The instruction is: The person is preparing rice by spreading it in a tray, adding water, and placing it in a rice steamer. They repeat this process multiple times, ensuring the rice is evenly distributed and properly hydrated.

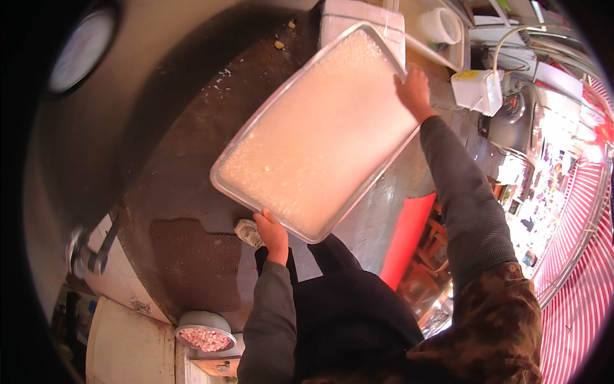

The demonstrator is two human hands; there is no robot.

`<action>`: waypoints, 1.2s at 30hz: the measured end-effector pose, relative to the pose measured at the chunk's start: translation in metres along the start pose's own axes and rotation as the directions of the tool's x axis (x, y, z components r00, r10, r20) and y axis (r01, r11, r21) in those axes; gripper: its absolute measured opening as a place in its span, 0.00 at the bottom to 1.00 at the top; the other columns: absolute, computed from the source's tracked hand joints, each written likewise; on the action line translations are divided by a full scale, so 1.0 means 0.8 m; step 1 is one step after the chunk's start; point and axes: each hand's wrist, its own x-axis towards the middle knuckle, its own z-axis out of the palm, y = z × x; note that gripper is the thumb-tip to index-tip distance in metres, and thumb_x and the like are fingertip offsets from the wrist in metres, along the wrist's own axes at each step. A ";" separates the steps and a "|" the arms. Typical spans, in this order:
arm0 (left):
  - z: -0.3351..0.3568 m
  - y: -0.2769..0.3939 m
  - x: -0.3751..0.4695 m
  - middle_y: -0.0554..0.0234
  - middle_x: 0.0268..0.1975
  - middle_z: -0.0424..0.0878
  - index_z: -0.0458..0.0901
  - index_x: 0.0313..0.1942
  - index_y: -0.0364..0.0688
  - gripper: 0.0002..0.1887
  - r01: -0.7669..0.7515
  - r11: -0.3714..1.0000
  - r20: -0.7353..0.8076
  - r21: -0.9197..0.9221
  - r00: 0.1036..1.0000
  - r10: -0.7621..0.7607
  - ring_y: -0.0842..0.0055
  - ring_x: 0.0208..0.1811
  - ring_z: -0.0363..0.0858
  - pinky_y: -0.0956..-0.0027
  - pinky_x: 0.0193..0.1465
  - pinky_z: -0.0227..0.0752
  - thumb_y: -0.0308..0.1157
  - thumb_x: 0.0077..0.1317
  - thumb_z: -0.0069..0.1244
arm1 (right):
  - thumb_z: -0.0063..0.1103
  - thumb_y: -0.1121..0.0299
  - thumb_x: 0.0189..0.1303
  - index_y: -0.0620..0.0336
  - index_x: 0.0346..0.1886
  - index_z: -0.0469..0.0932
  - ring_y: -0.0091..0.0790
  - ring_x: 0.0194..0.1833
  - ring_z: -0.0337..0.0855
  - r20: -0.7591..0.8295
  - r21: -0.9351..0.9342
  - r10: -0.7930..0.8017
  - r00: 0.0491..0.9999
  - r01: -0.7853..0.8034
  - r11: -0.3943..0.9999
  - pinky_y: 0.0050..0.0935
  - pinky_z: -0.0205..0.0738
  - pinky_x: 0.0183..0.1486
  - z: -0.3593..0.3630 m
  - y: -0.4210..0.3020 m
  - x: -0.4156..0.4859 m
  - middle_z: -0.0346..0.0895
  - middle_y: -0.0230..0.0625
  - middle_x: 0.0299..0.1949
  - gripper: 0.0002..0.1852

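A large rectangular metal tray [312,139], its surface covered by a pale, bubbly layer, is held out above the floor. My left hand [272,234] grips its near rim at the lower edge, thumb on top. My right hand [414,91] holds the rim on the right side, near the far corner. The tray slants across the view, and its far end overlaps a white box [362,14]. What exactly fills the tray cannot be told; it looks like a pale liquid or grains.
A metal bowl [205,319] of diced pink and white pieces stands at the lower left. A perforated brown mat [192,264] lies on the floor beside my shoe [248,233]. A white bucket [475,91] and a white tub [440,26] are at the upper right.
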 end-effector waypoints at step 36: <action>-0.298 0.193 -0.174 0.56 0.22 0.73 0.72 0.30 0.31 0.18 -0.482 0.874 0.139 0.057 0.871 0.471 0.77 0.25 0.66 0.65 0.29 0.66 0.36 0.75 0.48 | 0.65 0.46 0.64 0.66 0.14 0.65 0.17 0.21 0.54 -0.011 0.629 0.919 0.394 -0.712 0.313 0.32 0.46 0.21 -0.345 0.174 -0.568 0.52 0.23 0.15 0.35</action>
